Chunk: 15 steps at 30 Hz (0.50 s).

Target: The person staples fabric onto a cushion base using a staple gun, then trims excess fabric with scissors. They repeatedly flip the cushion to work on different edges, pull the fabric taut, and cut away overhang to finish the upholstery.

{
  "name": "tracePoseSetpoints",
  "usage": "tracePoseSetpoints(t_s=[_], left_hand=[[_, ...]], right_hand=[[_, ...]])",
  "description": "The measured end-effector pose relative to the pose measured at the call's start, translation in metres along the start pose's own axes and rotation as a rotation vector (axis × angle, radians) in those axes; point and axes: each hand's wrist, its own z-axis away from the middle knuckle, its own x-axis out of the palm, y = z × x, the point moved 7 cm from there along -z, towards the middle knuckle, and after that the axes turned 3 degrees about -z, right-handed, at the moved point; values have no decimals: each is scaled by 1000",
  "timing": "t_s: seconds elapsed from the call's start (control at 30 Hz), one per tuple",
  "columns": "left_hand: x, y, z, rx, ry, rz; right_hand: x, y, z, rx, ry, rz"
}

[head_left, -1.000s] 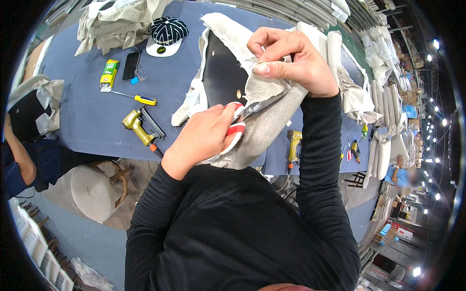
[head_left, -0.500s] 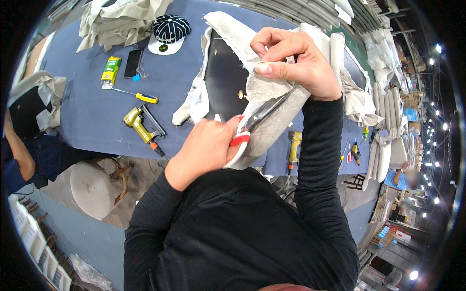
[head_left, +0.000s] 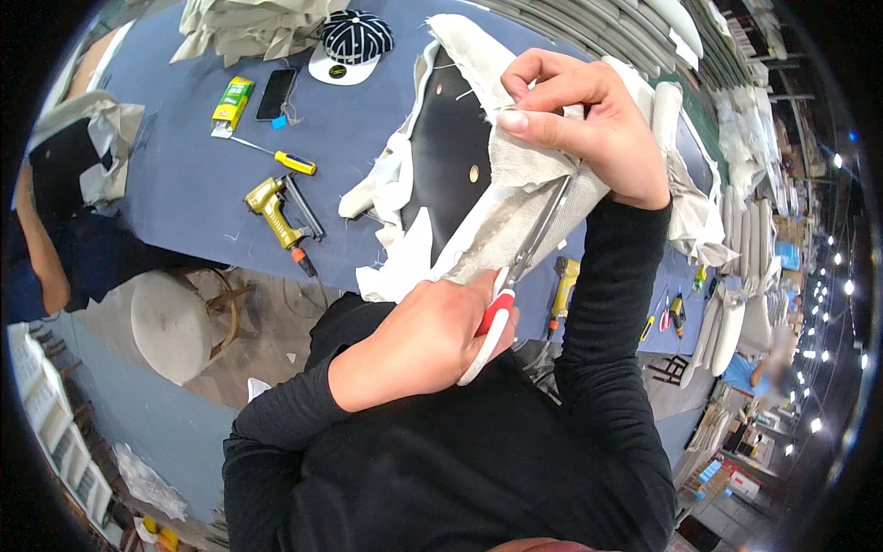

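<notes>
My left hand (head_left: pixel 418 336) is closed round the red-and-white handles of a pair of scissors (head_left: pixel 495 333). Their long blades lie close together, pointing up and away along the beige fabric (head_left: pixel 529 166). Thumb and fingers of my right hand (head_left: pixel 602 129) pinch a raised flap of that fabric just beyond the blade tips. The cloth, with white lining along its frayed edges, wraps a padded panel with a black backing (head_left: pixel 446 138) that has small round holes. It rests at the table's near edge, against my body.
On the blue-grey table (head_left: pixel 184 184) lie a staple gun (head_left: pixel 269 210), a yellow screwdriver (head_left: pixel 294 162), a phone (head_left: pixel 276 95), a cap (head_left: pixel 354 46) and piled fabric (head_left: pixel 248 28). Another staple gun (head_left: pixel 564 285) is by my right arm. A person's arm (head_left: pixel 41 244) and a stool (head_left: pixel 170 327) are at left.
My left hand has drawn the scissors down and to the right, and the blades have come closer together. The right hand keeps its pinch on the flap. The whole view has shifted slightly.
</notes>
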Motion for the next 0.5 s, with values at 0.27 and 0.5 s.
tracePoseSetpoints(t_s=[0.27,0.5], left_hand=[[-4,7,13,-42,23,-2],[-12,15,21,-53,-11,-29]], right_hand=[[11,-7,-3,-34,0,40],[18,-12,-4,-42,-35,20]])
